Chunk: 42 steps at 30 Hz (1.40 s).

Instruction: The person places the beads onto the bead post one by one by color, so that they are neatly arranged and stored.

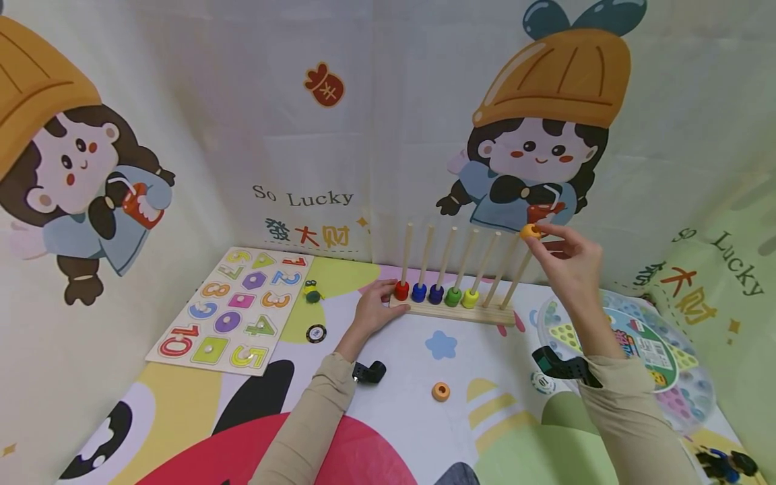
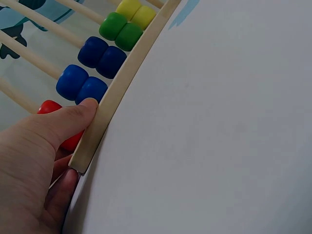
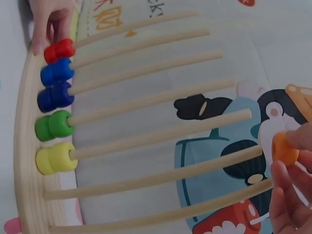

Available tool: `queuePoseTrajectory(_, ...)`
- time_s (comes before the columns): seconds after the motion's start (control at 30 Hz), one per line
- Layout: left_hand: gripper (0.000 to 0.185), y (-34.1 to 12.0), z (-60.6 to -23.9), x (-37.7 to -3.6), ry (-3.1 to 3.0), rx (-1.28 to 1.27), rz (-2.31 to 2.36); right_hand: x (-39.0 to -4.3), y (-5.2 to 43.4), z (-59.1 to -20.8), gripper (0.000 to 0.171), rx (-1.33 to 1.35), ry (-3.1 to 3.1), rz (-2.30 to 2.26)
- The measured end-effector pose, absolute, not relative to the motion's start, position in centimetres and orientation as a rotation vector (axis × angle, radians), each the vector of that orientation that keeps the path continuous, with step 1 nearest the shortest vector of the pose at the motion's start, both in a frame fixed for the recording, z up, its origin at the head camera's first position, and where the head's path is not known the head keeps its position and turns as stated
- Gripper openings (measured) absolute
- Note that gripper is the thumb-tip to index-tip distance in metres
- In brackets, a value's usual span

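A wooden peg rack with a row of upright dowels stands near the back of the table. Pairs of red, blue, dark blue, green and yellow beads sit at the foot of their dowels; the two dowels at the right end are bare. My left hand grips the rack's left end, thumb on the base beside the red beads. My right hand pinches an orange bead at the tip of the second dowel from the right.
Another orange bead lies in front of the rack. At left is a number puzzle board, with a small toy figure and a black chip beside it. A round game board and a pale chip lie at right.
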<state>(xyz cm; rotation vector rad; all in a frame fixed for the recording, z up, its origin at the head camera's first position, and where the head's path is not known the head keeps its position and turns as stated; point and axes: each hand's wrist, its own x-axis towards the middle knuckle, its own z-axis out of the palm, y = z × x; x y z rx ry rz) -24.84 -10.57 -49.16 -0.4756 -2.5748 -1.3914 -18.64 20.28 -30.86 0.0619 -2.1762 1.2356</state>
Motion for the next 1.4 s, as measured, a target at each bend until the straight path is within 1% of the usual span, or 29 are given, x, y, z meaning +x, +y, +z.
queuePoseTrajectory(0.23,0.055,-10.5,-49.0,-24.8,-2.575,-0.474,-1.415,-18.9,19.7,-30.8,0.031,0.036,-2.199,1.256)
queuePoseTrajectory(0.6,0.055,-10.6,-49.3,-24.9,-2.591,-0.459,-1.404,-19.1,19.1,-31.0,0.037,-0.031,-2.206,1.264)
queuePoseTrajectory(0.87,0.058,-10.6,-49.4,-25.0,-2.605,-0.464,-1.370,-19.5,19.0,-31.0,0.034,-0.020,-2.201,1.207)
queuePoseTrajectory(1.4,0.058,-10.5,-49.4,-25.1,-2.600,-0.456,-1.367,-19.5,18.6,-30.9,0.035,-0.031,-2.233,1.193)
